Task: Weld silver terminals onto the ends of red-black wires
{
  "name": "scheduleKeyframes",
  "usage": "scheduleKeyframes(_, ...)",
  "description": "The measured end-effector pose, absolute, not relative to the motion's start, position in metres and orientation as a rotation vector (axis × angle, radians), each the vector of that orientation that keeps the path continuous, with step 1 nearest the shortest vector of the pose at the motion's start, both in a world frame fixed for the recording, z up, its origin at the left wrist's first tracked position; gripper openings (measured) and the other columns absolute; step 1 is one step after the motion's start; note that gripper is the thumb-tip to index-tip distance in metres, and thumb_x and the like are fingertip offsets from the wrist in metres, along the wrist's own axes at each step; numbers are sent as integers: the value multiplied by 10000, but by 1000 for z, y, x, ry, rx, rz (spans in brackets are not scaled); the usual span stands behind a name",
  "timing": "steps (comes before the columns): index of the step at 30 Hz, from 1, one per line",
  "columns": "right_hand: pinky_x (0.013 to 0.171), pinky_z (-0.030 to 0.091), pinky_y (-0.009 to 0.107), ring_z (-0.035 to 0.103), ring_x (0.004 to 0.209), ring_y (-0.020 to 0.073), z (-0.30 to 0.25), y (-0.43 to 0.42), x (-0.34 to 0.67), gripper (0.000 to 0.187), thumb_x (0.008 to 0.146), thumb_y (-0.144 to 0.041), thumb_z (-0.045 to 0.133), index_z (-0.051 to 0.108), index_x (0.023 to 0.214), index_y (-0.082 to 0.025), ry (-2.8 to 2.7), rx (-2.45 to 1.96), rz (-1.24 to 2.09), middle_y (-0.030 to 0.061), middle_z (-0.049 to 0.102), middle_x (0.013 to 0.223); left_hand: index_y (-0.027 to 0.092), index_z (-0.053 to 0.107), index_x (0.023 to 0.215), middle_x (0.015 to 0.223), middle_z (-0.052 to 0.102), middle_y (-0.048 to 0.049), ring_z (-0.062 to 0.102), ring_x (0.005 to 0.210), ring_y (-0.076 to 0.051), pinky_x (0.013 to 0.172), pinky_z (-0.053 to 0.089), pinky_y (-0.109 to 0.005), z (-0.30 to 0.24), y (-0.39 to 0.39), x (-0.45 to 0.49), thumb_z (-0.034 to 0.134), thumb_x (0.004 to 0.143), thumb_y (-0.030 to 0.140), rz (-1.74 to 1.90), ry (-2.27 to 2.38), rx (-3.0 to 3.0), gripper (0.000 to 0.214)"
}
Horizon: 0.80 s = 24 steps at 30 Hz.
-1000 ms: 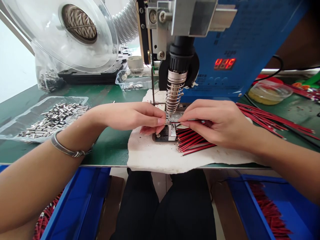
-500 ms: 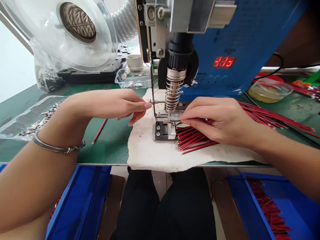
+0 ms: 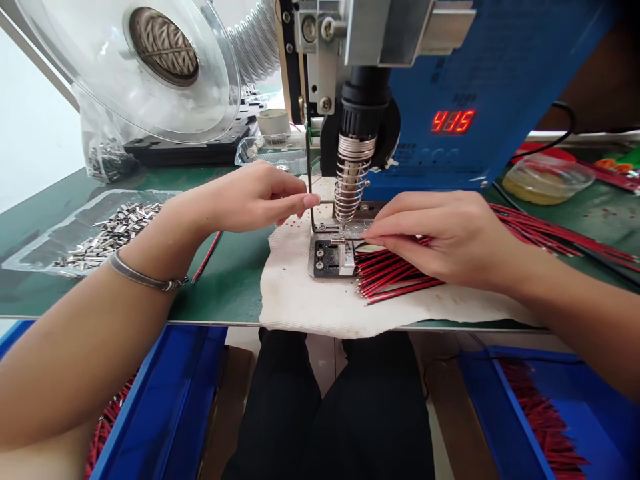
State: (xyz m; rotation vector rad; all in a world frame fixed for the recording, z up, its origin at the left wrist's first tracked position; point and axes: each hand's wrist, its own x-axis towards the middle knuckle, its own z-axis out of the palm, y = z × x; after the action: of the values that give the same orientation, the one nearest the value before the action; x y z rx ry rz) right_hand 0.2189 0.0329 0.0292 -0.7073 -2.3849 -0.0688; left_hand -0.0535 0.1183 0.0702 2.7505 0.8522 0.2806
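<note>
My right hand (image 3: 435, 233) pinches a red and black wire (image 3: 356, 239) between thumb and forefinger. The wire's end lies at a small metal fixture (image 3: 346, 259), under the spring-wrapped soldering iron (image 3: 349, 175) of the blue machine. Beneath that hand, a bundle of red and black wires (image 3: 383, 272) rests on a white cloth (image 3: 310, 310). My left hand (image 3: 265, 197) is beside the machine's thin upright rod (image 3: 309, 160), fingers bent and tips close together. Whatever those fingertips hold, if anything, cannot be made out.
A clear tray of small metal parts (image 3: 100, 241) sits at left, near a single loose wire (image 3: 207, 257). The blue machine (image 3: 425, 160) shows a red display. Blue bins (image 3: 180, 400) with wires stand below the table edge. A shallow plastic tub (image 3: 545, 183) is at right.
My left hand has moved right and slightly up, closer to the upright rod. My right hand keeps its pinch on the wire at the fixture. The view has shifted slightly.
</note>
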Motion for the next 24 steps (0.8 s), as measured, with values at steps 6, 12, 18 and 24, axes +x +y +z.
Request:
scheduleKeyframes(6,737,560,253,706,799,137,27,34,220,186,1000,-180,599,783,974,-168,-2385,-683,-70,54,762,948,197,549,653,600,621,-23,498,519,-128,578,344,-298,70,115,-51,441,1006,432,252,886,2812,437)
scheduleKeyframes(12,720,567,251,708,792,133,28,34,220,193,997,-164,598,782,964,-209,-2397,-711,-78,34,769,955,228,495,628,556,551,-13,440,493,-144,561,308,-337,66,117,-52,438,1001,499,297,864,2832,465)
scheduleKeyframes(18,735,571,253,712,806,139,28,34,221,194,999,-167,595,784,967,-197,-2397,-705,-74,47,765,962,224,468,623,535,470,-3,372,489,-141,560,272,-354,64,116,-51,390,1019,509,289,886,2900,494)
scheduleKeyframes(24,740,567,250,714,807,143,28,34,220,206,1001,-170,588,793,975,-178,-2395,-709,-73,59,766,959,210,470,622,526,449,4,380,479,-129,550,268,-340,66,114,-49,383,1021,502,300,874,2926,502)
